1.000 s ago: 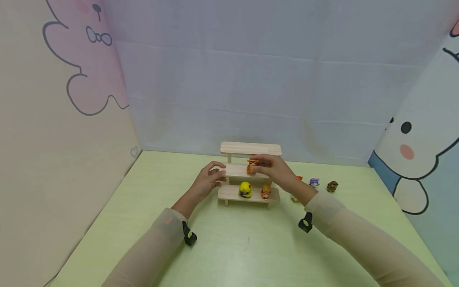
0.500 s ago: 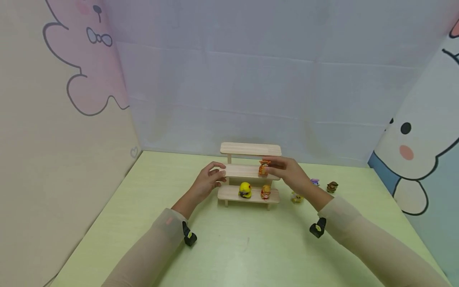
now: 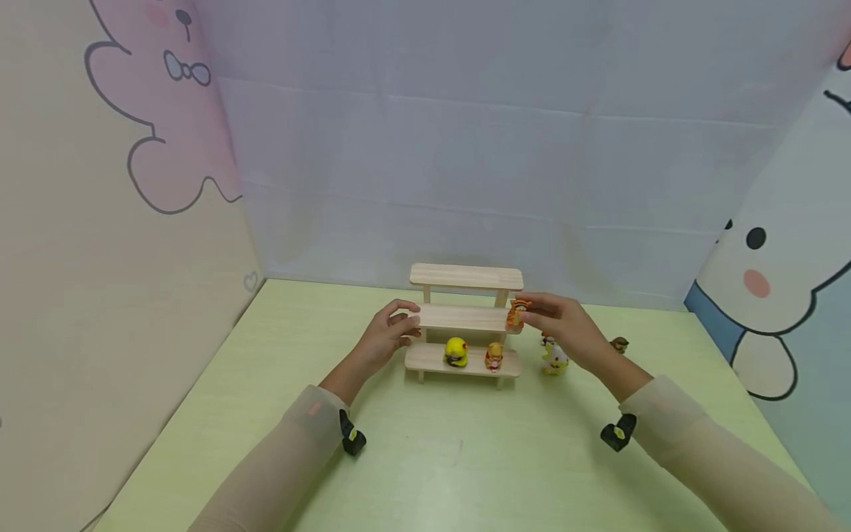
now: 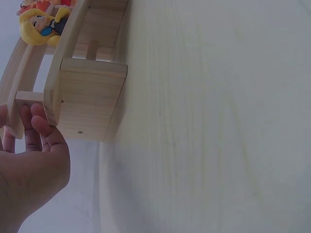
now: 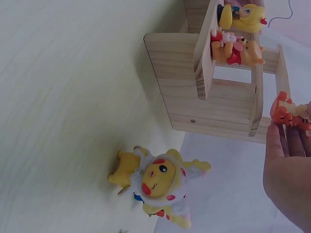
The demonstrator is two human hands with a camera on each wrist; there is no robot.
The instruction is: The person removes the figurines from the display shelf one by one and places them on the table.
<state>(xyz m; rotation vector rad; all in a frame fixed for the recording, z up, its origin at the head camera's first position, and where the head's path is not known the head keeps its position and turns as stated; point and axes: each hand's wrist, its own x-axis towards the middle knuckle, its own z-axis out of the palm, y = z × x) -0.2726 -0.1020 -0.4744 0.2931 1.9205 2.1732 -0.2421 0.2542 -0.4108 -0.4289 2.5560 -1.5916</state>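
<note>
Right of centre, my right grip (image 3: 564, 325) pinches the orange figurine (image 3: 515, 315); left grip (image 3: 384, 337) holds the rack (image 3: 462, 318). Likely placing; calls for gentle release.

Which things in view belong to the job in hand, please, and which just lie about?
In the job, apparently:
orange figurine, in the right grip
wooden shelf
yellow figurine
bear figurine

Lying about, perhaps awaiting a turn:
hooded figurine
brown figurine
half-hidden figurine

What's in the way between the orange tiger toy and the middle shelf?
Nothing I can see. The right hand holds the orange tiger figurine at the right end of the middle shelf. The yellow-haired figurine and Winnie-the-Pooh figurine are on the bottom shelf.
</note>
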